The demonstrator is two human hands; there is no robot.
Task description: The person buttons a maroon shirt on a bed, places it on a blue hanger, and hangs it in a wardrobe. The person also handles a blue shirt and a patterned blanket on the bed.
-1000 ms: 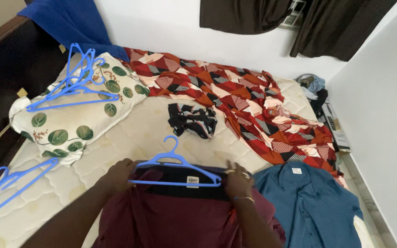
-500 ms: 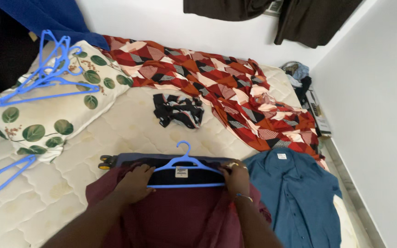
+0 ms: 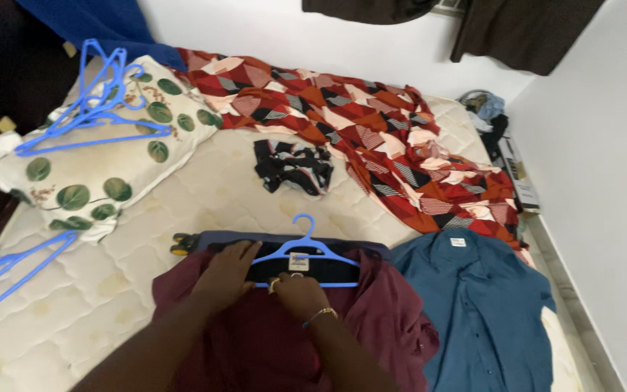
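Observation:
A maroon shirt point(image 3: 371, 327) lies flat on the mattress in front of me with a blue plastic hanger point(image 3: 305, 249) set in its collar. My left hand point(image 3: 225, 274) presses flat on the shirt's left shoulder, next to the hanger's left arm. My right hand point(image 3: 297, 292) rests at the collar's middle, fingers pinching the fabric just under the hanger's bar. A dark blue garment point(image 3: 212, 239) with a yellow-and-black end peeks out from beneath the shirt's top edge.
A teal shirt point(image 3: 484, 305) lies to the right. A red patterned cloth point(image 3: 371, 138) and a small black patterned garment point(image 3: 292, 165) lie further back. Blue hangers point(image 3: 88, 109) rest on a leaf-print pillow point(image 3: 103, 174); another blue hanger point(image 3: 9, 265) lies at left. White wall stands on the right.
My right hand moved from the hanger's right end to the middle of the collar. My left hand slid up to the left shoulder. The view shifted slightly.

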